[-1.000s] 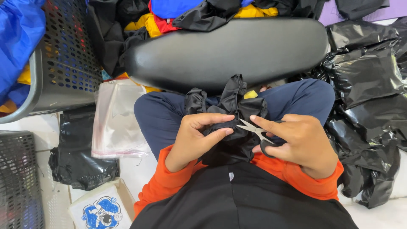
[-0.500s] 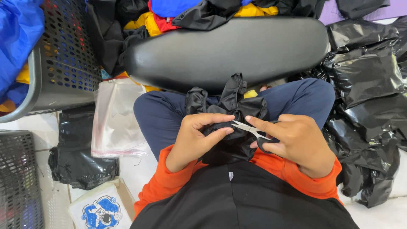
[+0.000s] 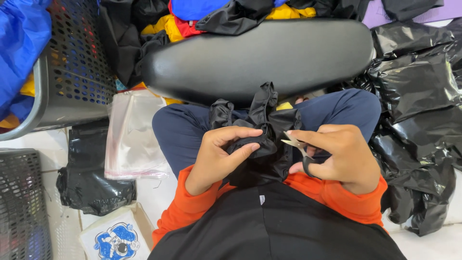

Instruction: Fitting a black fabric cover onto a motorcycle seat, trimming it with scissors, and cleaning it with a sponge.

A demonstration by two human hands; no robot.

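Where the floor shows at far left, a grey mesh basket point(image 3: 72, 72) stands stuffed with blue cloth point(image 3: 21, 43), and a darker basket point(image 3: 21, 207) sits below it. Just right of these lie a black bag point(image 3: 94, 188), a stack of clear bags point(image 3: 132, 137) and a white card with a blue picture point(image 3: 115, 238). Across the top middle runs a black padded seat point(image 3: 260, 58), with black, yellow, red and blue clothes heaped behind it. Below the seat, on the person's lap over blue trousers point(image 3: 185, 130), rests a bunched black fabric point(image 3: 262, 125). The left hand point(image 3: 219, 156) pinches a fold of that fabric between thumb and curled fingers. Just beside it, the right hand point(image 3: 339, 156) grips small scissors point(image 3: 296, 147), fingers closed around the handle, blades slightly parted and pointing at the fabric near the left fingertips. Orange sleeves point(image 3: 346, 195) cover both wrists. Crumpled black plastic bags point(image 3: 418, 110) pile up at far right.
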